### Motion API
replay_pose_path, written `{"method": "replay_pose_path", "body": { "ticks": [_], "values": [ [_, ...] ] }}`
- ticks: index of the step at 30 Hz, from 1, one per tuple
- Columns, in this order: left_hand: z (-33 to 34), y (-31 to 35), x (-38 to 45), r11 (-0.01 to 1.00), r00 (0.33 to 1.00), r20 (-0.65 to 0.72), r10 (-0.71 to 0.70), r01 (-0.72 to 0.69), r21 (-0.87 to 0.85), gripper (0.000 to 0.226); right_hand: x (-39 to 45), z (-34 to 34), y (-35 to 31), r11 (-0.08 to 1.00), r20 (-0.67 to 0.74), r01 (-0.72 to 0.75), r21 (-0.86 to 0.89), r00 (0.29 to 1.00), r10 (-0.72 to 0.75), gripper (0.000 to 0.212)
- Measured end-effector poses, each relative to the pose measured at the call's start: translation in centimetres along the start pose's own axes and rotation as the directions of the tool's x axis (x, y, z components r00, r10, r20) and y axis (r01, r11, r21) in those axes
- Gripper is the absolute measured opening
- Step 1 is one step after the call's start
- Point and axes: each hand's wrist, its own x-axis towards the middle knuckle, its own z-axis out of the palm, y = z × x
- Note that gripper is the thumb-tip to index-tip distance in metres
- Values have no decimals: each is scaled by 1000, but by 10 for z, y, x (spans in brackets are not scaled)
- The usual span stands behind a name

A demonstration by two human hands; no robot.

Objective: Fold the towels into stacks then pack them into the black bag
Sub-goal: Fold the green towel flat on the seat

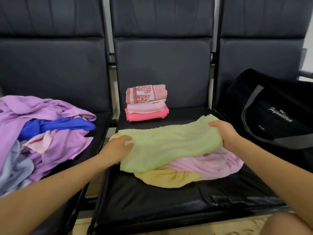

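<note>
On the middle black padded seat point(169, 197) of a row of three, a pale green terry towel point(169, 146) lies spread across the cushion, draped over a crumpled light pink towel point(211, 165) and a soft yellow towel point(169, 179) that show from beneath its near edge. The left hand point(116, 150) grips the green towel's left end, thumb on top and fingers curled under the fabric. The right hand point(223, 133) clamps the towel's right end, fingers wrapped over the bunched edge.

Behind the green towel, toward the seat back, stands a small stack of folded towels point(146, 103): a coral one at the bottom, a pale pink one above it, and a rose-and-white patterned one on top. The stack sits apart from the green towel.

On the left seat lies a loose heap of unfolded towels point(42, 133), mostly lilac, with a bright blue one across the middle, a light blue one at the near left and a bit of pale pink showing between them.

On the right seat rests the black fabric duffel bag point(274, 116) with grey straps and white script lettering on its side, just beside the right hand's end of the towel but not touching it.
</note>
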Motion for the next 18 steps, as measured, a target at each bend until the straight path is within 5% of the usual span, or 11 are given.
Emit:
{"method": "replay_pose_path", "body": {
  "ticks": [3, 8, 11, 14, 18],
  "values": [
    [-5, -1, -4, 996, 992, -118, 36, -25, 87, 44, -11, 22, -17, 997, 53, 74, 6, 996, -74, 36],
    [-11, 6, 11, 980, 951, -308, 2, -64, -190, 30, -42, 76, -25, 958, 327, 283, -49, 911, -252, 37],
    [0, 20, 18, 887, 972, -220, -82, -29, -460, 23, -55, 99, -20, 919, 500, 332, -215, 845, -189, 15],
    [14, 32, 22, 795, 984, -112, -139, 44, -605, 25, -58, 105, -12, 857, 616, 295, -423, 787, 34, 22],
    [25, 48, 25, 699, 976, 100, -192, 207, -685, 16, -33, 99, 4, 853, 448, 331, -404, 884, -131, 22]
  ]
}}
